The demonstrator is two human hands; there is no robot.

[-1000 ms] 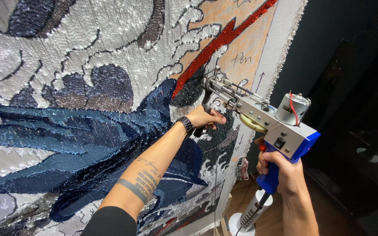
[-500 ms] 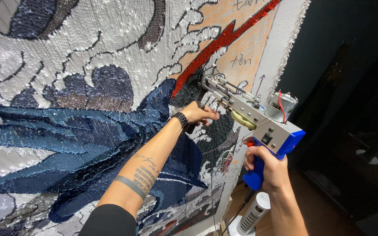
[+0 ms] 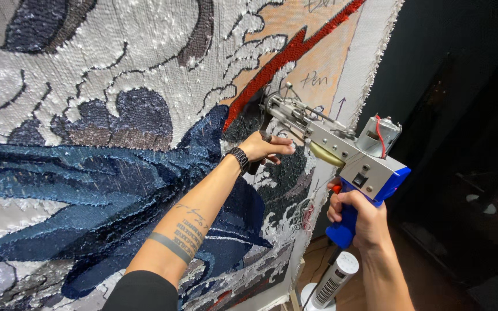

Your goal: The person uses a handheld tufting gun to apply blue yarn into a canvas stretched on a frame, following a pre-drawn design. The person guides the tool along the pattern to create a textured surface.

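No containers in view. Tufting gun (image 3: 341,151) sits centre-right of frame: silver metal body, blue plastic handle and rear housing, small grey motor with a red wire on top, brass-coloured part under the barrel. Its needle end at centre frame is pressed to the stretched cloth (image 3: 324,75).

Right hand (image 3: 359,214), lower right of centre, is clenched around the blue handle, a finger on the orange trigger. Left hand (image 3: 266,148), centre frame, grasps a dark front grip under the gun's barrel, fingers curled, right at the cloth surface. Dark beaded bracelet (image 3: 238,158) on the left wrist; band and line tattoos on the forearm; black sleeve at bottom edge.

Tufted rug (image 3: 99,115) fills the left and middle of frame: looped yarn texture, white and grey areas upper left, shiny dark blue streaks across the middle and lower left, a jagged red stripe (image 3: 283,60) toward top centre. Bare tan cloth with pen marks upper centre-right, frayed edge beside it.

White cylindrical tower fan (image 3: 332,283) on wooden floor at bottom centre-right. Right side is dark.
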